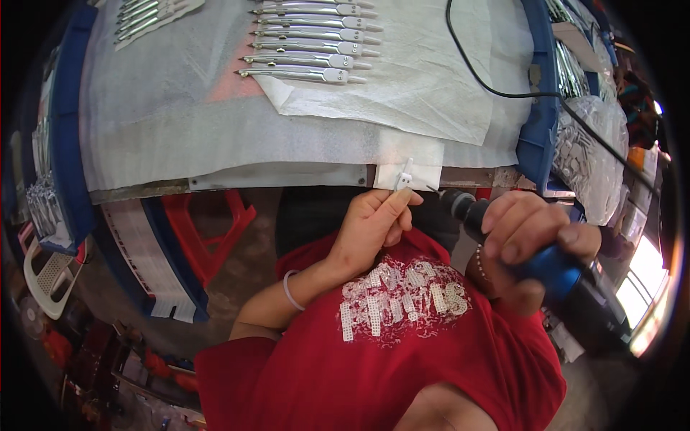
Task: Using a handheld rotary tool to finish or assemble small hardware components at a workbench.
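At the table's near edge, my left hand (381, 218) pinches a drawing compass (405, 177) by its silvery head over a small white pad (429, 159). The fingers partly cover the compass. Off to the right, my right hand (535, 237) is wrapped round a blue and black electric screwdriver (553, 276). Its thin bit points left toward the compass head, with a gap between them. At the far middle of the table, several silver compasses (302, 74) lie side by side in a row on white sheeting.
More compasses (147, 16) lie at the far left. Blue bins (540, 136) with metal parts flank the table. A black cable (496, 92) crosses the right side. Below the table, a red stool (215, 244) stands left of me, and a bag of pale parts (582, 151) hangs at right.
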A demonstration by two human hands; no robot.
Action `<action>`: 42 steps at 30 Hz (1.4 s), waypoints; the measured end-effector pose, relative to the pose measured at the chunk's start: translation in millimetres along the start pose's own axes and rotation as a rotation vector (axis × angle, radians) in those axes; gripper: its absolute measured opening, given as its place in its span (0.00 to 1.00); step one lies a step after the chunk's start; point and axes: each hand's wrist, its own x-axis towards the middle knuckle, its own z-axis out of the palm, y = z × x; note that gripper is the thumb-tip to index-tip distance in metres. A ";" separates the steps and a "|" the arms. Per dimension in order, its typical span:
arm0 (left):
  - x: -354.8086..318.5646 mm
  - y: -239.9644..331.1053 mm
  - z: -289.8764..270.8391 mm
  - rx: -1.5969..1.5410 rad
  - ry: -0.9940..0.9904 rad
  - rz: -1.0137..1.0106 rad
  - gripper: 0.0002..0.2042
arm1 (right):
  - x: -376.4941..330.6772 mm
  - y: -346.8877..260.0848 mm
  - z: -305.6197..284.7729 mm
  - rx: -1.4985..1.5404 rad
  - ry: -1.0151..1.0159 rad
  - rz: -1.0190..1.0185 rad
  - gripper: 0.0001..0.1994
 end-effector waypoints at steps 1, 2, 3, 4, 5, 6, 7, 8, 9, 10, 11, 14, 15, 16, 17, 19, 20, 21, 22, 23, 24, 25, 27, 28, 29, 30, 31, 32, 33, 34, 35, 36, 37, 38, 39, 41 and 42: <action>-0.4 3.4 1.1 0.018 -0.002 -0.028 0.14 | -2.5 -3.4 -0.4 0.013 0.070 0.031 0.26; -1.0 7.2 2.2 0.035 -0.004 -0.055 0.15 | -5.2 -8.1 2.8 -0.007 0.184 0.134 0.26; -2.8 11.2 2.5 0.058 -0.010 -0.043 0.15 | -8.2 -10.0 5.4 -0.022 0.299 0.231 0.27; -7.1 15.3 2.9 0.096 -0.058 -0.066 0.15 | -11.5 -4.2 0.3 0.010 0.318 0.242 0.26; -12.1 19.9 3.7 0.135 -0.104 -0.088 0.16 | -14.4 -1.0 -7.3 -0.008 0.289 0.290 0.25; -20.0 24.0 3.4 0.190 -0.148 -0.064 0.17 | -16.0 3.4 -11.0 -0.011 0.255 0.334 0.24; -26.9 30.6 4.8 0.245 -0.158 -0.073 0.17 | -15.4 2.7 -4.7 -0.075 0.348 0.417 0.25; -35.7 38.0 9.3 0.345 -0.130 -0.090 0.16 | -18.7 2.4 -5.8 -0.056 0.372 0.439 0.25; -43.5 42.2 3.3 0.464 -0.181 0.014 0.15 | -19.8 3.1 -7.7 -0.030 0.391 0.453 0.25; -55.6 58.8 0.9 0.653 -0.211 0.120 0.15 | -17.3 1.4 -4.6 -0.006 0.408 0.443 0.24; -65.9 78.3 -1.6 0.723 -0.244 0.243 0.14 | -15.4 0.0 -2.0 0.026 0.425 0.437 0.23; -88.0 131.0 -4.2 0.824 -0.058 0.443 0.15 | -10.9 -7.1 -1.2 0.095 0.439 0.431 0.22; -90.2 152.7 -1.6 0.838 0.093 0.419 0.16 | -12.8 -6.4 -5.0 0.139 0.431 0.422 0.22; -85.6 170.5 -7.7 0.781 0.181 0.549 0.15 | -13.8 -6.2 -6.7 0.170 0.399 0.418 0.23; -74.4 197.3 -15.9 0.855 0.261 0.690 0.13 | -13.0 -6.7 -6.8 0.167 0.377 0.415 0.23; -46.4 261.9 -30.5 1.050 0.309 0.845 0.09 | -14.9 -4.6 -7.5 0.171 0.340 0.415 0.24; -31.8 294.3 -41.6 1.137 0.275 0.923 0.09 | -14.6 -5.7 -5.7 0.182 0.345 0.415 0.24; -17.6 323.8 -49.2 1.214 0.297 0.947 0.07 | -14.2 -7.0 -4.3 0.194 0.349 0.414 0.24; -1.2 352.1 -57.9 1.286 0.314 0.970 0.06 | -13.5 -8.8 -4.1 0.174 0.348 0.419 0.24; 14.9 379.6 -70.8 1.301 0.299 0.962 0.05 | -14.2 -9.6 -3.7 0.175 0.361 0.435 0.24; 33.3 404.5 -81.9 1.310 0.276 0.953 0.04 | -14.7 -11.0 -4.1 0.168 0.380 0.453 0.24; 49.6 425.2 -86.8 1.364 0.259 0.953 0.05 | -14.4 -11.5 -4.9 0.158 0.402 0.454 0.24; 69.8 463.2 -104.6 1.592 0.256 0.865 0.07 | -6.9 -12.9 -4.4 0.133 0.432 0.480 0.24; 80.4 477.1 -112.1 1.639 0.264 0.799 0.06 | -3.8 -13.0 -4.6 0.117 0.454 0.489 0.24; 88.2 490.2 -121.0 1.698 0.238 0.754 0.06 | -1.5 -12.4 -5.0 0.109 0.468 0.487 0.24; 97.6 498.0 -123.7 1.753 0.202 0.705 0.05 | -0.3 -11.9 -5.9 0.095 0.489 0.489 0.25; 106.4 503.1 -127.7 1.606 0.192 0.540 0.05 | 0.9 -9.8 -7.5 0.086 0.484 0.474 0.25; 112.5 509.0 -132.6 1.609 0.189 0.539 0.05 | 2.6 -8.3 -7.9 0.087 0.488 0.473 0.25; 117.5 511.4 -132.0 1.598 0.144 0.478 0.06 | 3.4 -7.3 -8.5 0.072 0.498 0.483 0.25; 121.0 513.5 -132.0 1.585 0.102 0.415 0.07 | 4.9 -5.6 -8.4 0.059 0.507 0.494 0.25; 122.0 515.8 -133.0 1.574 0.125 0.388 0.07 | 7.2 -3.1 -7.8 0.060 0.509 0.497 0.25; 122.8 517.5 -134.3 1.574 0.126 0.384 0.07 | 9.4 -1.5 -7.4 0.079 0.509 0.503 0.25; 122.7 518.7 -135.7 1.695 0.132 0.471 0.07 | 11.2 0.2 -7.0 0.100 0.507 0.509 0.24; 121.7 519.2 -137.1 1.815 0.138 0.560 0.07 | 12.6 2.0 -6.7 0.102 0.506 0.513 0.24; 121.8 518.4 -137.2 1.813 0.138 0.555 0.07 | 14.2 3.2 -6.5 0.093 0.495 0.520 0.24; 121.5 514.7 -135.5 1.786 0.140 0.607 0.07 | 15.4 3.5 -5.6 0.085 0.484 0.529 0.24; 121.0 512.6 -138.0 1.733 0.135 0.600 0.07 | 15.9 3.6 -5.0 0.064 0.474 0.543 0.24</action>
